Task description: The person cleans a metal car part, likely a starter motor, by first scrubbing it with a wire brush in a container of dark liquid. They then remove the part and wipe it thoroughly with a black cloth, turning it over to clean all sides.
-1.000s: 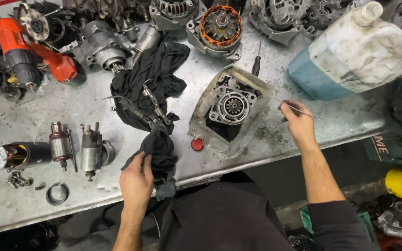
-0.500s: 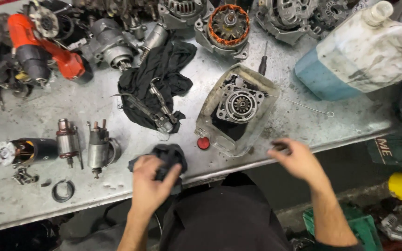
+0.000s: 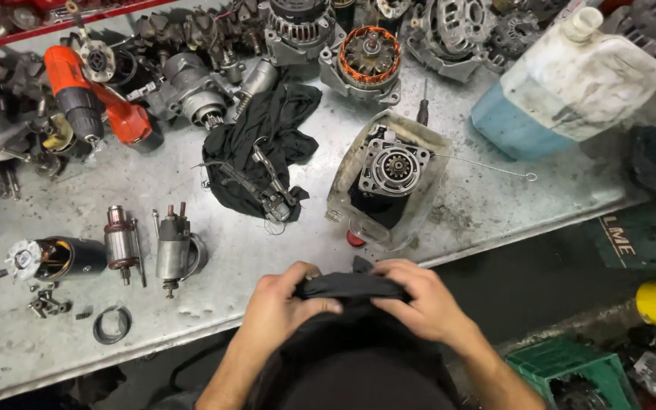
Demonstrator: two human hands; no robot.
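Note:
Both hands meet at the near edge of the metal workbench (image 3: 495,205), gripping one dark rag (image 3: 351,285) between them. My left hand (image 3: 286,304) clutches its left end, my right hand (image 3: 419,300) its right end. Just beyond the hands a starter motor (image 3: 392,171) rests in a cut-open plastic tub (image 3: 427,220), with a small red cap (image 3: 354,239) at its near corner. A thin wire (image 3: 487,165) lies on the bench to the right of the tub. Another black rag (image 3: 267,144) with metal parts on it lies further left.
A white and blue jug (image 3: 571,80) lies at the back right. An orange drill (image 3: 93,106), alternators and starters crowd the back. A solenoid (image 3: 176,250), armature (image 3: 119,244), motor housing (image 3: 58,258) and rubber ring (image 3: 111,325) lie at the left. Green crate (image 3: 563,372) below right.
My right hand left the wire on the bench and came in to the rag. My left hand lifted the rag off the bench edge, and now both hands grip it.

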